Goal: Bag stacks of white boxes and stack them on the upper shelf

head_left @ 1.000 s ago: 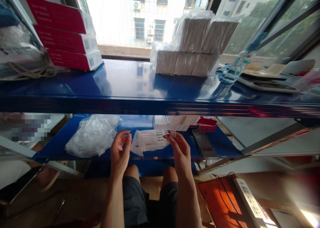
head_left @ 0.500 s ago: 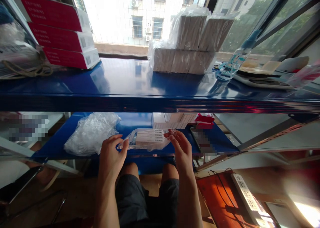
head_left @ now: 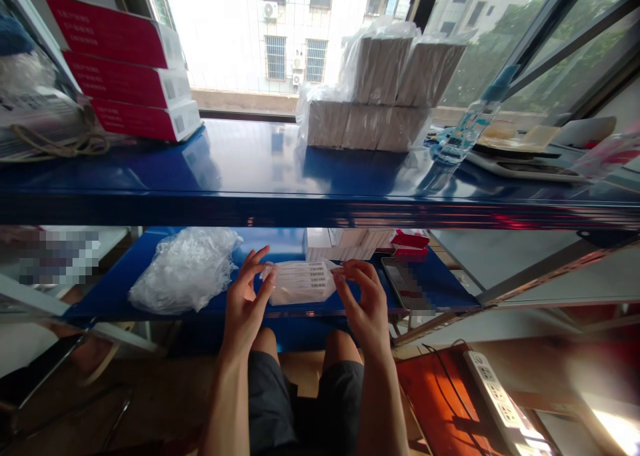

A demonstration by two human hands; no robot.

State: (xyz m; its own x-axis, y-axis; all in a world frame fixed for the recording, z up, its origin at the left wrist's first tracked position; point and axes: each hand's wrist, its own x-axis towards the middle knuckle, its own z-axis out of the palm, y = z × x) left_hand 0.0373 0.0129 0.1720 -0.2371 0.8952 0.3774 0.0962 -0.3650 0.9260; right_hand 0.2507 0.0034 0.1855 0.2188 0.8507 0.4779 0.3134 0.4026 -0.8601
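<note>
A clear plastic bag [head_left: 281,295] with a row of small white boxes [head_left: 300,277] inside is stretched between my hands, over the lower blue shelf's front edge. Barcodes show along the boxes' right ends. My left hand [head_left: 247,303] pinches the left end of the bag between thumb and fingers. At the other end, my right hand [head_left: 365,303] grips the gathered plastic in a pinch. Left of my left hand lies a heap of crumpled clear plastic bags [head_left: 185,269]. Several white boxes [head_left: 345,244] stand in a row behind the held bag.
The upper blue shelf [head_left: 250,169] carries red-and-white boxes [head_left: 130,83], plastic-wrapped stacks of boxes [head_left: 370,119] and a clear bottle [head_left: 465,133]. A phone [head_left: 400,279] and red boxes [head_left: 410,239] lie on the lower shelf. A power strip [head_left: 495,393] rests at the lower right.
My left hand has moved right, closer to the boxes, and now pinches the bag right beside them. My right hand keeps its end of the bag.
</note>
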